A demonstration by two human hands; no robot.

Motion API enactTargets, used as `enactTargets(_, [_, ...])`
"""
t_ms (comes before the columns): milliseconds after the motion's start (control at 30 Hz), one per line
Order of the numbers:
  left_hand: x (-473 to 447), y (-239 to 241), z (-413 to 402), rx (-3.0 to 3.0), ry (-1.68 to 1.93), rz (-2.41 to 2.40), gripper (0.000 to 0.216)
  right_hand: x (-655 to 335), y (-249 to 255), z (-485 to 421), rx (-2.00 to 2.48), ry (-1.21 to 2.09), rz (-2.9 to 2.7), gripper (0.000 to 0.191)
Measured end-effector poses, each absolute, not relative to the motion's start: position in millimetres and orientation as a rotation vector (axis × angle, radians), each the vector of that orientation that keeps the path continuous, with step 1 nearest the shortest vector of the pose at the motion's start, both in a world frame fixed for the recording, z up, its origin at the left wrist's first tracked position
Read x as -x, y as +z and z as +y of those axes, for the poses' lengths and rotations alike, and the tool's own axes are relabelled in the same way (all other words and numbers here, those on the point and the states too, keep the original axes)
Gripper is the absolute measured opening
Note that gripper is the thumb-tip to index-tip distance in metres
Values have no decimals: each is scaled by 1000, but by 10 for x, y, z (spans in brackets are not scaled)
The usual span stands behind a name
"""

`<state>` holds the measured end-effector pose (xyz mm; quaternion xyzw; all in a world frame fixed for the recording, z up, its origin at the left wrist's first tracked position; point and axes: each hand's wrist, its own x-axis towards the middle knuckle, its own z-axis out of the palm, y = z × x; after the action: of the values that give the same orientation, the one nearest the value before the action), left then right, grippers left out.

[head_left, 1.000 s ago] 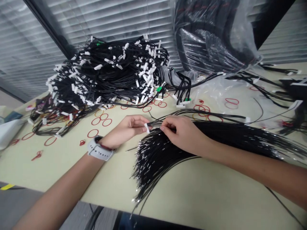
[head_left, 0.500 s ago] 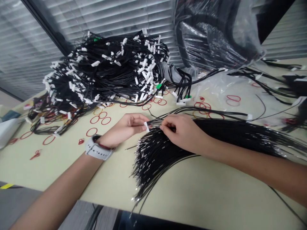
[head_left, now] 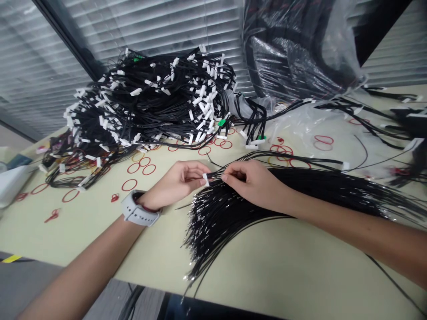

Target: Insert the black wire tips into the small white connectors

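My left hand (head_left: 178,182), with a grey watch (head_left: 138,213) on its wrist, pinches a small white connector (head_left: 206,178) between thumb and fingers. Facing it, my right hand (head_left: 255,182) pinches thin black wires right at the connector's end. Both hands hover over a fanned bundle of loose black wires (head_left: 227,213) with bare metal tips, lying on the pale green table (head_left: 283,266).
A big heap of black wires with white connectors (head_left: 150,102) fills the back left. A clear plastic bag of black cables (head_left: 293,49) stands at the back right. Red rubber bands (head_left: 140,168) lie scattered on the table. More cables (head_left: 383,120) run along the right.
Both hands stay pinched together at the connector, almost still. The view shifted slightly down and back.
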<state>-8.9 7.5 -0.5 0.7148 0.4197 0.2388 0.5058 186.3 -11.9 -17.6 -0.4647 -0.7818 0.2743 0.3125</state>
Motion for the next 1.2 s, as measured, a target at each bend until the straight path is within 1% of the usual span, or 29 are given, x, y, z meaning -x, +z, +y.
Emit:
enactTargets(200, [55,11,36,-1665,581,967,13,-1856,-222,-153,1152,592,-2135,15])
enactTargets(433, [30,4,19,-1666,602,988,17,-1866,-251,-141,1105,534,-2171,15])
enactTargets(967, [27,-15,34,-1679,598,1001,15,-1841,-268,-147,1117,481,-2146,14])
enactTargets(1200, [33,-13,27,-1713,567,979,17,-1835,-241,-151,1144,554,-2105,19])
